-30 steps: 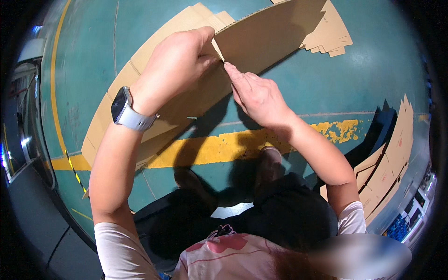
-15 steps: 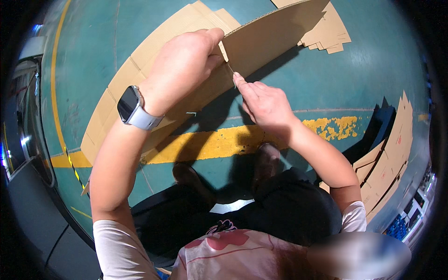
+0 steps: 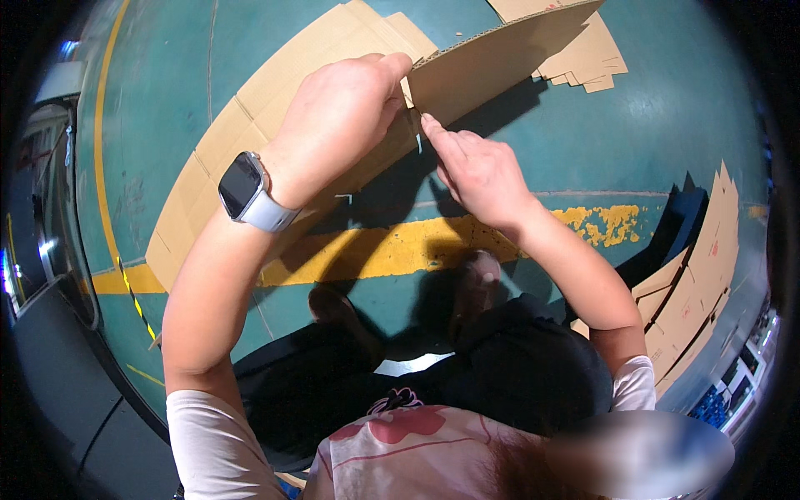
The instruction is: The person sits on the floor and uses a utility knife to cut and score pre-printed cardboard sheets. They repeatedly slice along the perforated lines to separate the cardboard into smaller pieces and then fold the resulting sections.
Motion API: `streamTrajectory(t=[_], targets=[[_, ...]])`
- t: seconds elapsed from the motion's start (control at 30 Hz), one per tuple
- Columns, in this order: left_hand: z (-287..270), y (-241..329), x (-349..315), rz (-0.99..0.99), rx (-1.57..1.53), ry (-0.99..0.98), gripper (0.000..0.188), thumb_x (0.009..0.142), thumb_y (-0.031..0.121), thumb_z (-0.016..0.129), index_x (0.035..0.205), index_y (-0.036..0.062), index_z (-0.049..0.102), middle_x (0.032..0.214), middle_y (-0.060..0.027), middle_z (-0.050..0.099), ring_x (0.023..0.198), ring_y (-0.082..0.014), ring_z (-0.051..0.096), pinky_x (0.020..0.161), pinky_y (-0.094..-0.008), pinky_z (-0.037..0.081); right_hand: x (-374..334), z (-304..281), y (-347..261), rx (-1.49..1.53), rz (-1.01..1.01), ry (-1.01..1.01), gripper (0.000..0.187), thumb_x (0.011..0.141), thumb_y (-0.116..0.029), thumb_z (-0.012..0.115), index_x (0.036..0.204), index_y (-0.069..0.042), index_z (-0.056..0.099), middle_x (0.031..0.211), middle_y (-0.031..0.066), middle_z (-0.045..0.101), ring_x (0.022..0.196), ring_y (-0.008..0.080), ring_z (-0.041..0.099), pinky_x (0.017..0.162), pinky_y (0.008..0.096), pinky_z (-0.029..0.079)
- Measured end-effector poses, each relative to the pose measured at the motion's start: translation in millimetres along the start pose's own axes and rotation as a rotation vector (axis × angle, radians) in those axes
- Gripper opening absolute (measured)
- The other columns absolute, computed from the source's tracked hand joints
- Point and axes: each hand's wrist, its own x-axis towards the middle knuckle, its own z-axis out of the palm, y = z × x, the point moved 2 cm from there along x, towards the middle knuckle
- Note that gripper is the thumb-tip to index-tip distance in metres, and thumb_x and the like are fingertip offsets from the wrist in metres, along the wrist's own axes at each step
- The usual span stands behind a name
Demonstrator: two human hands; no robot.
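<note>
A large brown cardboard sheet (image 3: pixel 492 71) is held up in front of me, its upright panel showing a corrugated top edge. Its creased flat part (image 3: pixel 225 158) spreads out to the left. My left hand (image 3: pixel 350 96), with a watch on the wrist, pinches the panel's edge beside a pale cut or folded strip (image 3: pixel 407 93). Just right of and below that strip, my right hand (image 3: pixel 483 171) is closed with its index finger pointing at the cardboard. A thin dark thing shows at that fingertip, too small to name. The rest of its grip is hidden.
More flat cardboard (image 3: pixel 596 54) lies on the green floor at the far right. Stacked cardboard pieces (image 3: pixel 700 275) stand nearer on the right. A worn yellow line (image 3: pixel 375 254) crosses the floor before my feet. A dark grey machine or cabinet (image 3: pixel 67 375) stands at the left.
Both hands and the cardboard have shifted slightly to the right. The right fingertip is now higher and closer to the pale strip; the thin line between them has shortened.
</note>
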Motion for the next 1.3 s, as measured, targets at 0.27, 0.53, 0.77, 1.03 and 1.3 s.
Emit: streamTrajectory(t=[0.27,0.53,0.77,1.03,1.3], targets=[[2.1,2.3,-1.1,0.018,0.003,0.012,0.008,0.08,0.005,0.058,0.088,0.0025,0.056,0.077,-0.0173,0.062,0.075,-0.0345,0.063,0.065,-0.0411,0.051,-7.2,0.8,-4.9,0.104,-0.004,0.083,0.054,0.072,0.0,0.061,0.124,0.003,0.048,0.076,0.0117,0.058,0.069,0.0259,0.06,0.06,0.0349,0.051],[1.5,5.9,-1.8,-0.026,-0.056,-0.012,0.019,0.079,0.011,0.064,0.086,0.0013,0.049,0.079,-0.0203,0.058,0.079,-0.0411,0.056,0.066,-0.0448,0.045,-8.3,4.5,-8.4,0.08,-0.014,0.063,0.049,0.072,-0.003,0.06,0.119,0.006,0.05,0.08,0.0118,0.061,0.072,0.0242,0.062,0.062,0.034,0.052],[4.0,4.9,-2.7,-0.02,-0.038,0.012,0.018,0.079,0.011,0.063,0.087,0.0015,0.05,0.079,-0.0201,0.058,0.079,-0.0406,0.057,0.066,-0.0453,0.045,-13.8,2.0,-8.3,0.1,0.008,0.062,0.05,0.072,-0.001,0.061,0.12,0.005,0.05,0.079,0.0124,0.061,0.069,0.0254,0.061,0.059,0.0345,0.051],[3.6,7.1,-4.6,0.017,0.012,0.005,0.011,0.079,0.006,0.059,0.088,0.0022,0.055,0.076,-0.0189,0.06,0.076,-0.0372,0.061,0.066,-0.0429,0.049,-8.6,9.7,-10.4,0.115,0.041,0.04,0.049,0.072,-0.003,0.06,0.119,0.005,0.05,0.08,0.0133,0.062,0.073,0.0253,0.063,0.061,0.0356,0.053],[2.8,11.2,-5.2,0.043,0.003,0.032,0.013,0.077,0.007,0.059,0.089,0.0023,0.057,0.078,-0.0186,0.061,0.077,-0.0367,0.061,0.067,-0.0424,0.05,-23.9,5.2,-14.6,0.043,0.055,0.011,0.052,0.073,-0.004,0.059,0.123,0.004,0.048,0.077,0.0127,0.061,0.07,0.0264,0.062,0.06,0.0368,0.052]])
